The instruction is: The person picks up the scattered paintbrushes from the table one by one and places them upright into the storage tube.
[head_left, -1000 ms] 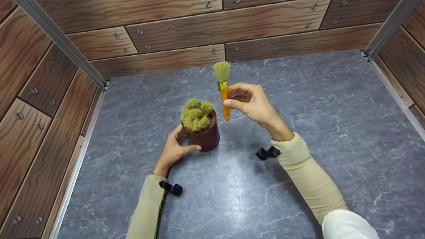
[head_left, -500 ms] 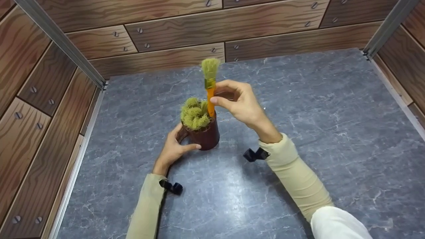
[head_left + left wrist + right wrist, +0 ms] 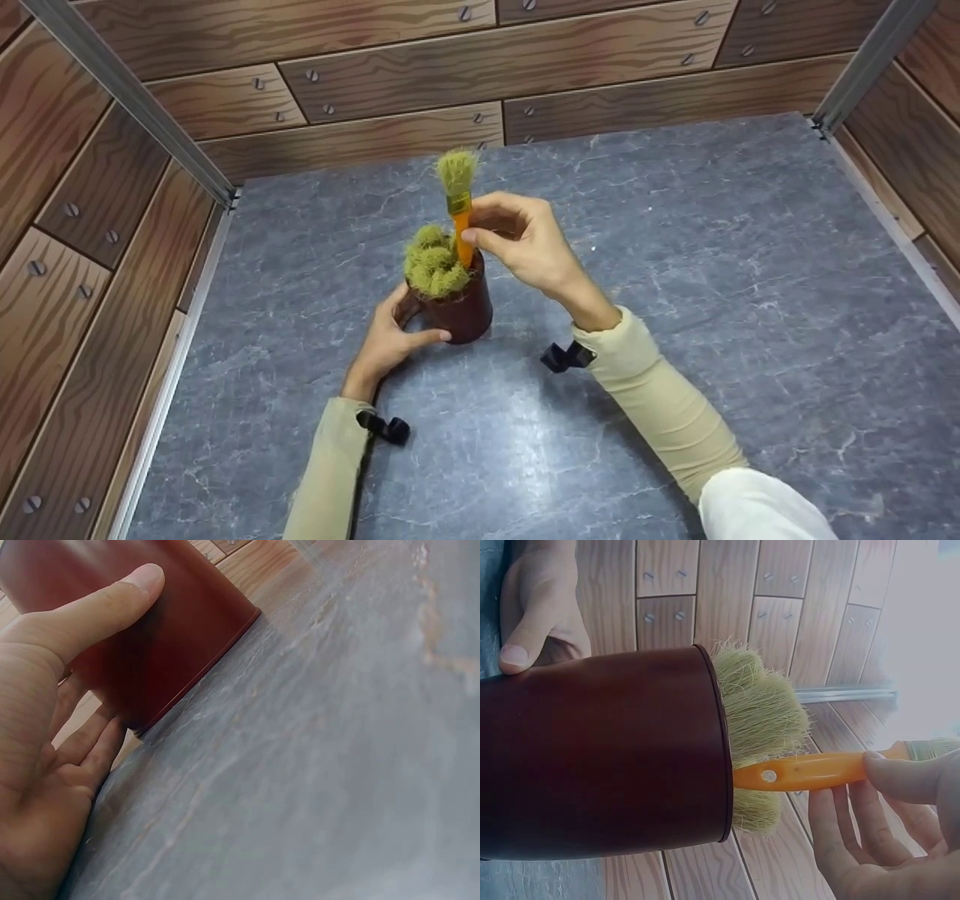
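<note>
A dark red cylindrical cup (image 3: 461, 315) stands upright on the tabletop, with several pale bristle heads (image 3: 435, 262) sticking out of its mouth. My left hand (image 3: 386, 337) holds the cup low on its side; in the left wrist view the thumb (image 3: 112, 611) lies along the wall. Between thumb and fingers, my right hand (image 3: 529, 244) pinches the orange handle of a paintbrush (image 3: 463, 232), bristles up. In the right wrist view, the holed end of the paintbrush (image 3: 795, 771) is at the cup's rim beside the other bristles. How far its tip reaches inside is hidden.
The grey marbled tabletop (image 3: 720, 300) spreads around both hands. Wood-patterned walls (image 3: 390, 82) close it in at the back and sides, with metal posts (image 3: 135, 97) at the corners. A black wrist camera (image 3: 386, 427) sits on each sleeve.
My right hand has carried the paintbrush leftward, from beside the cup to over its mouth, then slightly lower so the handle's end meets the rim. The left hand and cup stay in place.
</note>
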`<state>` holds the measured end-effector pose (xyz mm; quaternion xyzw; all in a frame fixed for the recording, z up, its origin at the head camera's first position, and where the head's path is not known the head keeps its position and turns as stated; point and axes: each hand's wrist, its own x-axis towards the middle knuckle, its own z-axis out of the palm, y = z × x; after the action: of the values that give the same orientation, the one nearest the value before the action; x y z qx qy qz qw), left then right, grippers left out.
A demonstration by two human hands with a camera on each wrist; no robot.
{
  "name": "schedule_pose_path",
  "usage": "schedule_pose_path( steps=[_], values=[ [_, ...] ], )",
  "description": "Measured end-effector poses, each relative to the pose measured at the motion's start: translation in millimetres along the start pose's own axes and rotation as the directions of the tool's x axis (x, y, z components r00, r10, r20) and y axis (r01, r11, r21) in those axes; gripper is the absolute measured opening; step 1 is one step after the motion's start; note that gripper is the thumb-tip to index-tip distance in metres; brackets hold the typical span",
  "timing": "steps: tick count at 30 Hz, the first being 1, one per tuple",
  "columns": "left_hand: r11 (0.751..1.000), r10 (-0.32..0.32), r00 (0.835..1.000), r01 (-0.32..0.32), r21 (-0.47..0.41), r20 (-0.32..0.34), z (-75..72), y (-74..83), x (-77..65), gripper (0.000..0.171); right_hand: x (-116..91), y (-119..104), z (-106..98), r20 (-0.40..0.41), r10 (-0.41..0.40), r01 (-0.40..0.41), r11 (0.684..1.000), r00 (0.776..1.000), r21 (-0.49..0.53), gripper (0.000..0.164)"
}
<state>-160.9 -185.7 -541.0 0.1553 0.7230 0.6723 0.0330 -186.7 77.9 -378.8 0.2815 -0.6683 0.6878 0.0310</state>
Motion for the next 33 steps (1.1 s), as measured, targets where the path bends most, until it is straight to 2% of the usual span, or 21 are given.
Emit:
schedule_pose_path(
  steps=[9, 18, 24, 28, 30, 33],
  values=[
    [1.0, 0.019, 1.0, -0.019, -0.007, -0.004, 0.6, -1.7, 1.7, 0.097, 0, 0, 0, -0.018, 0.047, -0.045, 0.997, 0.999, 0.065, 0.034],
    [1.0, -0.003, 1.0, 0.003, 0.0, 0.004, -0.3, -3.1, 0.0, 0.098, -2, 1, -3, -0.02, 0.041, -0.04, 0.998, 0.999, 0.043, 0.032],
    [1.0, 0.017, 1.0, -0.017, 0.002, -0.004, -4.0, -3.2, -1.6, 0.099, -3, 0, -11, 0.039, 0.003, 0.0, 0.998, 0.999, -0.069, 0.032],
    [1.0, 0.009, 1.0, -0.009, -0.008, -0.001, -1.9, -5.6, -3.4, 0.101, -10, 7, -25, 0.037, -0.026, 0.032, 0.986, 0.999, -0.162, 0.032],
    [1.0, -0.001, 1.0, 0.001, -0.013, -0.004, -1.4, -6.1, -3.7, 0.099, -14, 13, -36, 0.02, -0.05, 0.054, 0.968, 0.999, -0.244, 0.033],
    [0.999, -0.003, 1.0, 0.003, -0.034, -0.007, -1.9, -5.7, -3.1, 0.093, -20, 25, -58, -0.002, -0.095, 0.086, 0.91, 0.995, -0.405, 0.035]
  ],
)
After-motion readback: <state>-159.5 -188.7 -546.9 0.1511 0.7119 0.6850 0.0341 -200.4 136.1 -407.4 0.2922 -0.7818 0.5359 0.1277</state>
